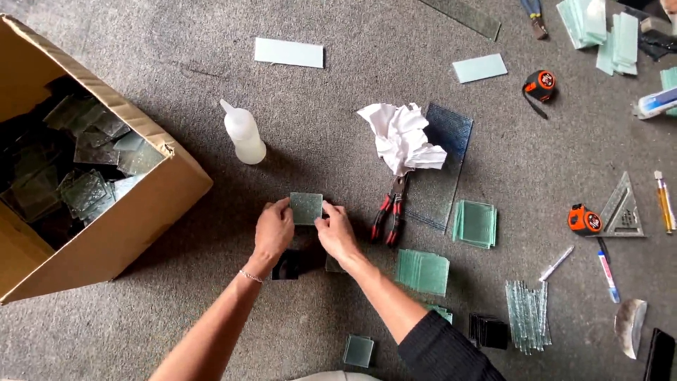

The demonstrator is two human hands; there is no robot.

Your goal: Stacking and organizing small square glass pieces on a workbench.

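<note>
Square glass tile (306, 208) lies flat between both hands; left hand (273, 230) pinches its left edge, right hand (336, 231) its right. Pliers (390, 215) just right.

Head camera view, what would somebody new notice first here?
First, the two hands at the centre: the left hand and right hand hold a small square glass tile between them over the grey carpet. Next, the big cardboard box at the left, full of glass offcuts. Then the crumpled white paper above red-handled pliers, just right of the hands.
</note>
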